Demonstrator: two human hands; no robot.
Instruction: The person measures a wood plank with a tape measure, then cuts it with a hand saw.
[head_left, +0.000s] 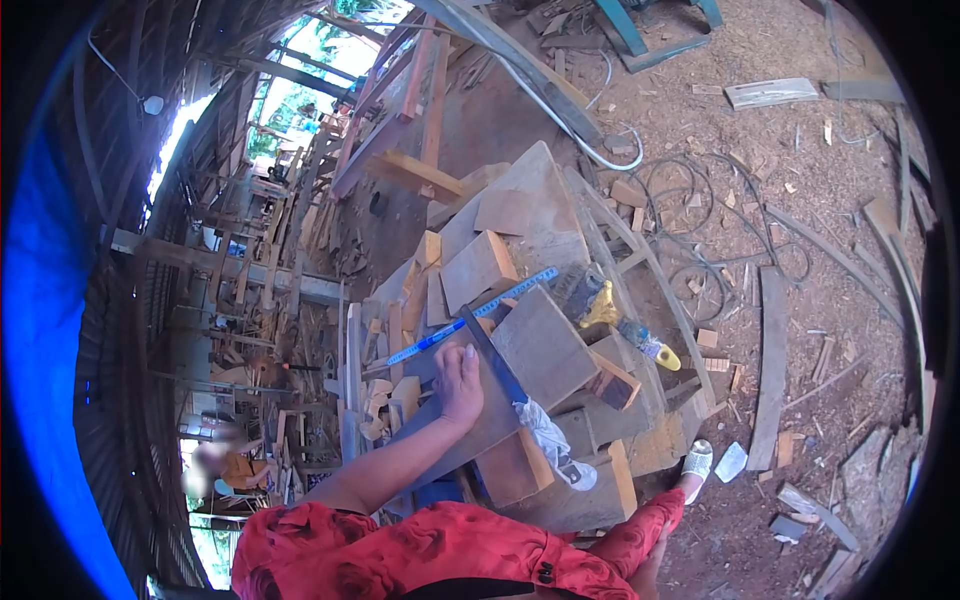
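The square point(478, 335), blue rule and dark blade, lies across a board point(545, 345) on the bench point(560, 500). One hand point(459, 380), which side I cannot tell, rests flat on the board with fingertips at the blade, its grip spread and closed on nothing. A yellow tool point(602, 308) lies just beyond, with wood blocks point(478, 268) stacked behind.

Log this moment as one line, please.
left hand flat on wooden board | right hand not in view | blue square ruler beside fingers | sawdust floor
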